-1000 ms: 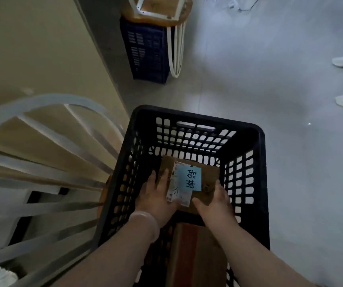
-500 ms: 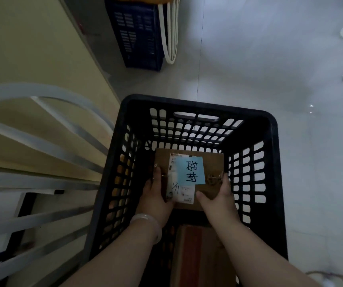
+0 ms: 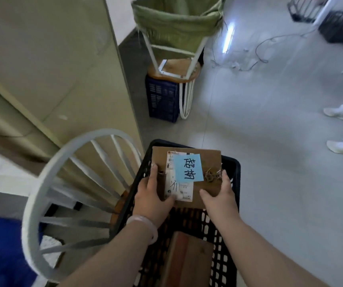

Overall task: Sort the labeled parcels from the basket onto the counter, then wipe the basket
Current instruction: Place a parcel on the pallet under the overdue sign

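A brown cardboard parcel [image 3: 208, 160] with a white shipping label and a blue handwritten sticky note is held up at the height of the black plastic basket's [image 3: 233, 206] rim. My left hand [image 3: 152, 195] grips its left edge, thumb on the white label. My right hand [image 3: 220, 193] grips its right edge. A second brown parcel [image 3: 189, 257] with a reddish tape stripe lies inside the basket, below my forearms.
A white spindle-back chair [image 3: 48, 183] stands left of the basket, against a beige counter front [image 3: 42, 69]. Ahead are a blue crate [image 3: 162, 102], a stool and a green sack [image 3: 176, 23]. Cables lie on the grey floor; a person's white shoes [image 3: 342, 148] are at right.
Both hands have lifted the labeled parcel from deep inside the basket up to its rim. The camera has tilted up, showing more of the room.
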`<state>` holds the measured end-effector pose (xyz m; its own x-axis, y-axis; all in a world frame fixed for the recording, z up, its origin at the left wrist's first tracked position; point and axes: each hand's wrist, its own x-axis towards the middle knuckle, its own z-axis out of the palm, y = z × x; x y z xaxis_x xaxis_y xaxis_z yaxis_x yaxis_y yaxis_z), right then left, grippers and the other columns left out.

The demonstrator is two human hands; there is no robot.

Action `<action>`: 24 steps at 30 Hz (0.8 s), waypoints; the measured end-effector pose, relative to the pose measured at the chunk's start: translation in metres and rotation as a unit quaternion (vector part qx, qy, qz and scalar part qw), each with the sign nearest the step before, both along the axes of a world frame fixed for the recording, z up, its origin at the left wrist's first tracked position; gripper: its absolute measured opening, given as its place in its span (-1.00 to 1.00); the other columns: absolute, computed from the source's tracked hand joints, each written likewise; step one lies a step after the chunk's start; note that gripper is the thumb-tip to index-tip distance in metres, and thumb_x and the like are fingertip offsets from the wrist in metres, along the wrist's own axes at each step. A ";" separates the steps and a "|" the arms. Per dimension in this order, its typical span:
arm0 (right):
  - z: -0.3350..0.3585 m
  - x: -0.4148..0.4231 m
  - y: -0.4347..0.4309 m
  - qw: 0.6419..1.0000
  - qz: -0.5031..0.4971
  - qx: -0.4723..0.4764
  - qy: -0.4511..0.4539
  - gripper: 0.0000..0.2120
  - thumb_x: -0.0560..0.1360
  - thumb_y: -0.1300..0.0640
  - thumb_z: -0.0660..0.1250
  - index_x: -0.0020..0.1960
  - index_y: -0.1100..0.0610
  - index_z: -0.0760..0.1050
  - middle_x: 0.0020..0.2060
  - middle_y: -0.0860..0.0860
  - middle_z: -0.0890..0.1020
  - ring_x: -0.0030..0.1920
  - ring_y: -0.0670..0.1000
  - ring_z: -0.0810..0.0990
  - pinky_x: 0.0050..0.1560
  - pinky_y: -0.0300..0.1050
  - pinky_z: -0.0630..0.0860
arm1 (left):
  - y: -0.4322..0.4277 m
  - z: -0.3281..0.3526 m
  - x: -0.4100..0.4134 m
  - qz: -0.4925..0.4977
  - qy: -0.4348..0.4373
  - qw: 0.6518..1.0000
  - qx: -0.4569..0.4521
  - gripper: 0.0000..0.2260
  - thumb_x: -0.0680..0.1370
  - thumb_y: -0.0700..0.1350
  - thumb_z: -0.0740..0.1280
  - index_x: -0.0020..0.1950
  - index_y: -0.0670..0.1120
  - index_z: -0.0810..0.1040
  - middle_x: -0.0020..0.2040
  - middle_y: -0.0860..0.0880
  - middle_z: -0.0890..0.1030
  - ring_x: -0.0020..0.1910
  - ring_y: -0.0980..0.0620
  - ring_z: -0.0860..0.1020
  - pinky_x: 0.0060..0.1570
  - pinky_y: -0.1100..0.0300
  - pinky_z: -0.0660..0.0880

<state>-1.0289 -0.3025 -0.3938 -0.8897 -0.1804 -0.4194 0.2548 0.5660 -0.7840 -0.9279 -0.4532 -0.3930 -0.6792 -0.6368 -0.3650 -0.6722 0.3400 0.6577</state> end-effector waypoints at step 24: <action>0.174 -0.008 0.083 0.953 0.202 -0.123 0.187 -0.36 0.36 0.25 0.57 0.35 -0.05 0.42 0.13 0.02 0.59 0.10 0.01 0.60 0.03 -0.24 0.50 | 0.032 0.192 0.058 -0.106 0.035 0.970 -0.217 0.06 0.36 0.36 0.45 0.49 0.38 -0.35 0.58 0.01 0.17 0.54 -0.12 0.16 0.51 -0.13 0.16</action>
